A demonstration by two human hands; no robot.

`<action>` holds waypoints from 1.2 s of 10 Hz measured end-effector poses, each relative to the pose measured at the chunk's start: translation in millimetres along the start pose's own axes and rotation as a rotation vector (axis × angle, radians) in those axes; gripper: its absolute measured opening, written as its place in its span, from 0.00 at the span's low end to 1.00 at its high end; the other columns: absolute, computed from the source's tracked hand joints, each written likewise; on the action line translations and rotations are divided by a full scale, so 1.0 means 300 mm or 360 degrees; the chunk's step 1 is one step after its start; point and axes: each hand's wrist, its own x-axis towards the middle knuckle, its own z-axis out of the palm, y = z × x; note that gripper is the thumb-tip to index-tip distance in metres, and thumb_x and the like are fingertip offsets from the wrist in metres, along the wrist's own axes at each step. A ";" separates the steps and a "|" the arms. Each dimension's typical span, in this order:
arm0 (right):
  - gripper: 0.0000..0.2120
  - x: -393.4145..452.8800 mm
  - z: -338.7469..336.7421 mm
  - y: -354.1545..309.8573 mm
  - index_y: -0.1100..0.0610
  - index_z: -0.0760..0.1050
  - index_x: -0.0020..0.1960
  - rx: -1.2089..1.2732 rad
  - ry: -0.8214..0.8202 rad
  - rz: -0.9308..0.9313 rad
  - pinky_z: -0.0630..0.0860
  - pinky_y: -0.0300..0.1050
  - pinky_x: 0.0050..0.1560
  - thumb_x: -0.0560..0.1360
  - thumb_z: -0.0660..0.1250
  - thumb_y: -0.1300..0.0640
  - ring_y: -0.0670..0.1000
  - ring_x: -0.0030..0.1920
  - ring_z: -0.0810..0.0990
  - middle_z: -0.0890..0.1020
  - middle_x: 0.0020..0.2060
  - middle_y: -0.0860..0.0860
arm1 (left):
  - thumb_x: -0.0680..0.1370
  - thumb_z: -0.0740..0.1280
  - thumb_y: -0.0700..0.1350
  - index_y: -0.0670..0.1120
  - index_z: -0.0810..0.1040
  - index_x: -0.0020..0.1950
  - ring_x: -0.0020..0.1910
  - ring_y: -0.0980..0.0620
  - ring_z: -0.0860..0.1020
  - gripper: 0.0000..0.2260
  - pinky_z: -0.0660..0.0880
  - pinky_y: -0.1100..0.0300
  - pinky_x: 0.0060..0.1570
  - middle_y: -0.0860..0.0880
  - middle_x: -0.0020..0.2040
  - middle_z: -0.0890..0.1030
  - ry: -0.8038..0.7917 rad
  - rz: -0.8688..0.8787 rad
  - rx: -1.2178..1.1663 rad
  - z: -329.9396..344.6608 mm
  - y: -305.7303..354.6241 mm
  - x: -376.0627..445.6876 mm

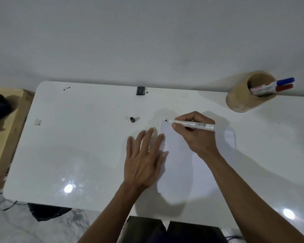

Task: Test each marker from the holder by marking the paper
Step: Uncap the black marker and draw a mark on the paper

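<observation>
A: Left of the white paper sheet point(179, 165)?
B: The small black marker cap point(132, 119); the left hand point(144, 162) rests flat, released, at the sheet's edge.
A: On it?
B: The right hand point(195, 132) grips a white black-tipped marker point(191, 124), tip at the sheet's far corner. Beyond, the round tan holder point(244, 97) keeps 2 markers.

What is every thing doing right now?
Black marker: uncapped, tip on paper.
Paper: flat on table.
Right hand: gripping black marker.
Left hand: open, flat, on paper's edge.
Black cap: off, lying on table.
Blue marker: capped, in holder.
Red marker: capped, in holder.
Holder: upright.
</observation>
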 end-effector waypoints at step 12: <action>0.08 0.000 0.002 -0.005 0.61 0.82 0.38 -0.0243 0.0058 -0.0056 0.76 0.38 0.33 0.69 0.80 0.61 0.46 0.32 0.83 0.86 0.33 0.51 | 0.82 0.57 0.60 0.54 0.60 0.80 0.82 0.45 0.53 0.27 0.55 0.37 0.76 0.45 0.81 0.59 0.0217 0.0151 0.0052 -0.007 -0.005 -0.027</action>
